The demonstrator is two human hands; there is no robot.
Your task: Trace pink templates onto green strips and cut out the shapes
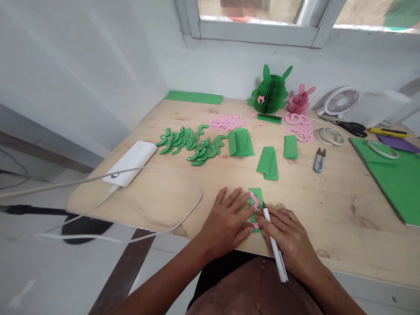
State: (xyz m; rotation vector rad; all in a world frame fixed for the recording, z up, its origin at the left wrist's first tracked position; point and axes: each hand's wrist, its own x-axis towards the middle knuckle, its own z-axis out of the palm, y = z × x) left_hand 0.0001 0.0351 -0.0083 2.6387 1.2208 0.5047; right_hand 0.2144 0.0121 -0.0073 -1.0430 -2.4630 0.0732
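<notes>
A small green paper strip (pixel 257 194) lies near the front edge of the table. On it rests a curvy pink paper cutout (pixel 254 200), partly hidden by my fingers. My left hand (pixel 226 221) is flat with fingers spread, its fingertips on the left side of the strip and cutout. My right hand (pixel 285 234) grips a white pen (pixel 274 249) between thumb and fingers, and also touches the strip's right side. The pen's dark end points away from me, beside the strip.
Beyond my hands lie green folded papers (pixel 268 163), green curved cutouts (pixel 205 152) and pink cutouts (pixel 227 122). Blue thread snips (pixel 319 161), tape rolls (pixel 332 136) and black scissors (pixel 351 128) are at right. A cable runs from a white power bank (pixel 131 164) at left.
</notes>
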